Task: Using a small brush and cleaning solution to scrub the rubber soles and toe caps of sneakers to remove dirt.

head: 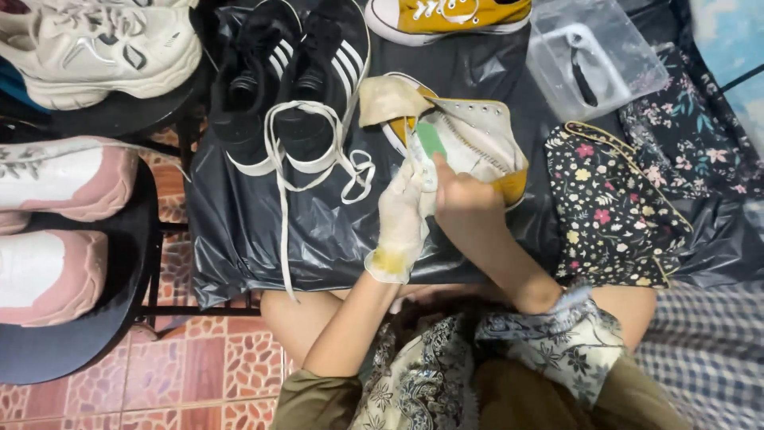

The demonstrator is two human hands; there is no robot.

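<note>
Our gloved left hand [402, 213] gripping a green flat brush [432, 140], our bare right hand [464, 199] grasping the mustard-and-white canvas high-top sneaker [477, 139], loose white lace [306, 163] left of our hands

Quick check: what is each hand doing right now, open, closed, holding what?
Left hand: gloved, closed on the yellow-and-white sneaker.
Right hand: bare, closed, seemingly on a green item; grip unclear.

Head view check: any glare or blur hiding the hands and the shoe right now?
Head view: soft, even light; faint sheen on the black plastic sheet; left hand and right hand slightly soft over the yellow-and-white shoe; edges mildly bent by the wide lens.
</note>
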